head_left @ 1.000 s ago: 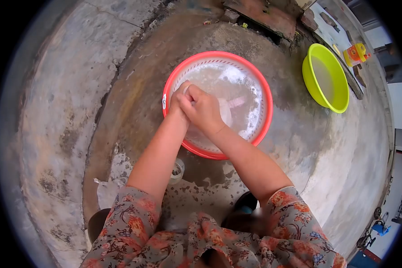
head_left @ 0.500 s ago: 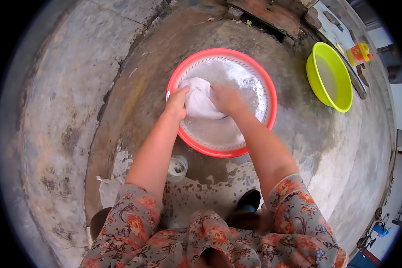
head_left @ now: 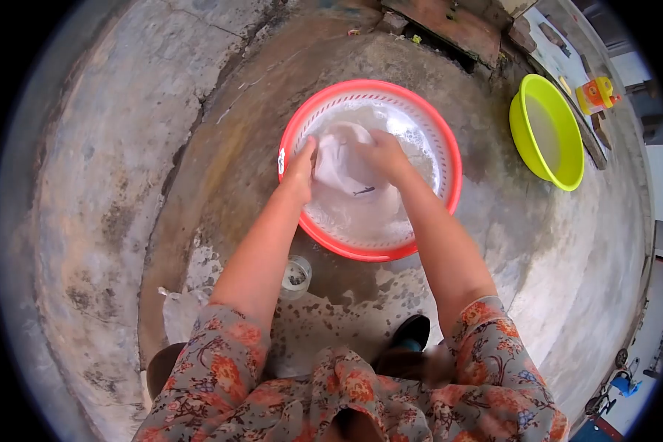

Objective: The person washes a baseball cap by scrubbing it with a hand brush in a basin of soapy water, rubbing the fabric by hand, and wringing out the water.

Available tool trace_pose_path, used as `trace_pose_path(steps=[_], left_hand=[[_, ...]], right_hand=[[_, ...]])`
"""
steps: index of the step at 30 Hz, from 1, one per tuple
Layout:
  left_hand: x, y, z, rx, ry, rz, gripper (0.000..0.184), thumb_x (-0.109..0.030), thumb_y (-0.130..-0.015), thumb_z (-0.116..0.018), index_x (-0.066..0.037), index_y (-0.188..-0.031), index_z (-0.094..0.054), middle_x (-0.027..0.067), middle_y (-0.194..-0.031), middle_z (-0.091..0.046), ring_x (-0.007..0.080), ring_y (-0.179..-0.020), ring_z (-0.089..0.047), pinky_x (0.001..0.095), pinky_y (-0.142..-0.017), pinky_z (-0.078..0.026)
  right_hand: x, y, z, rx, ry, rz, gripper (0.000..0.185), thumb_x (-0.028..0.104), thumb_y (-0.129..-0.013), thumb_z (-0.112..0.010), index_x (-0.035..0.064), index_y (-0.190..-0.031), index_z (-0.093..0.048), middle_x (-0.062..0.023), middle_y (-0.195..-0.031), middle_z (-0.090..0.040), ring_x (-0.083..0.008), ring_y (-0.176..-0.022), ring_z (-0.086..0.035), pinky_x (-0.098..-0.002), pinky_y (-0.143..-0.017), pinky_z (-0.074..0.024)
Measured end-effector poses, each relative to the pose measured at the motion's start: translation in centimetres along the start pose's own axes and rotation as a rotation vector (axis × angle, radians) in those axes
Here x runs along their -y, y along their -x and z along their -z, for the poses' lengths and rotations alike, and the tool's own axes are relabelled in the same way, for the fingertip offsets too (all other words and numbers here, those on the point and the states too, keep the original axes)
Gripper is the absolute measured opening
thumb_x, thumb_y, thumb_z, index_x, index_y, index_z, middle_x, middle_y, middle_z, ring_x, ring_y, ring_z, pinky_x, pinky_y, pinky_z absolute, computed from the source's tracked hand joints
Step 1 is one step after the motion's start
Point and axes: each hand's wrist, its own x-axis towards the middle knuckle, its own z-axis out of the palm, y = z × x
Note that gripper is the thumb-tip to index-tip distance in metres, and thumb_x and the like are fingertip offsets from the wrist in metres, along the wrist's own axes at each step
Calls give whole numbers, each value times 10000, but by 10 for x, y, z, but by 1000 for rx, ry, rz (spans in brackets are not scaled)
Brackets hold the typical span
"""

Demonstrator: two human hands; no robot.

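Observation:
A wet white cloth (head_left: 344,163) is held between my two hands over a red-rimmed white basin (head_left: 372,255). It bulges into a rounded shape and carries a small dark mark near its lower edge. My left hand (head_left: 301,169) grips its left side, close to the basin's left wall. At the upper right of the cloth, my right hand (head_left: 387,157) has its fingers closed on the fabric; the fingertips are partly hidden. Cloudy, sudsy water (head_left: 361,216) fills the basin, with white foam along the right side.
A yellow-green tub (head_left: 519,121) with cloudy liquid stands to the right, beside a yellow and orange bottle (head_left: 595,96). A clear cup (head_left: 297,276) sits on the concrete below the basin. A pale plastic bag (head_left: 180,313) lies at lower left, and a dark shoe (head_left: 411,333) shows nearby.
My right hand has moved slightly up and right with the cloth. The cloth now looks rounder and more spread, and its dark mark shows more plainly.

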Motion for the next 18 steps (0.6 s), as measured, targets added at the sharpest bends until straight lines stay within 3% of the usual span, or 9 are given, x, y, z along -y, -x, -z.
trace_pose_path(steps=[2,3,5,8,10,12,14,16,18], left_hand=[[-9,4,-5,-42,99,0,491,-447,-841,-516,-71,-1155,-496,93,-1087,-551,199,-1021,-497,349,-847,-413],[-14,5,-6,68,85,-50,475,-436,-843,-517,-64,-1139,-503,98,-1056,-560,209,-1002,-511,355,-835,-423],[-19,7,-16,197,93,-64,405,-398,-859,-503,-45,-1052,-545,99,-944,-586,212,-892,-557,350,-784,-454],[-15,36,-38,173,116,-243,354,-348,-885,-474,-24,-985,-574,88,-900,-595,193,-826,-566,323,-747,-453],[-16,40,-45,49,-41,-257,337,-311,-904,-449,-7,-945,-588,72,-886,-588,166,-823,-550,303,-727,-437],[-20,56,-54,121,-134,-379,318,-289,-910,-443,-5,-916,-586,52,-859,-575,137,-793,-528,292,-721,-418],[-30,61,-59,124,-141,-413,318,-296,-908,-448,-7,-893,-582,38,-845,-568,108,-776,-509,272,-721,-406],[-36,61,-56,251,-115,-439,308,-301,-904,-456,-22,-842,-573,24,-816,-556,91,-773,-492,257,-696,-396],[-40,61,-58,282,-97,-433,295,-306,-892,-479,-28,-842,-563,16,-811,-548,89,-774,-488,252,-684,-395]], right_hand=[[28,22,-16,-39,220,297,271,276,-746,-586,17,-823,-594,-163,-735,-582,-344,-705,-581,-385,-630,-464],[38,33,-24,-44,222,297,271,276,-746,-586,17,-823,-594,-163,-735,-582,-344,-705,-581,-385,-630,-464],[52,44,-35,-84,354,568,284,284,-780,-569,1,-756,-565,-179,-781,-564,-332,-695,-567,-389,-616,-446],[51,27,-44,-295,327,473,314,297,-788,-555,0,-691,-520,-207,-788,-538,-373,-690,-526,-417,-602,-430],[54,14,-30,-290,361,349,319,338,-777,-562,23,-748,-517,-171,-862,-546,-336,-758,-563,-409,-642,-448],[47,-2,-20,-361,48,209,364,377,-802,-546,26,-889,-501,-161,-916,-540,-328,-788,-558,-405,-678,-444],[42,-7,-16,-183,-83,175,443,417,-812,-543,30,-1017,-473,-160,-1020,-528,-318,-851,-553,-398,-731,-437],[41,6,-14,-101,-4,513,483,422,-806,-558,29,-1073,-469,-185,-1063,-530,-308,-902,-550,-382,-766,-433],[60,19,0,-6,-161,377,461,393,-799,-587,23,-1056,-490,-196,-1001,-565,-275,-874,-566,-358,-749,-441]])
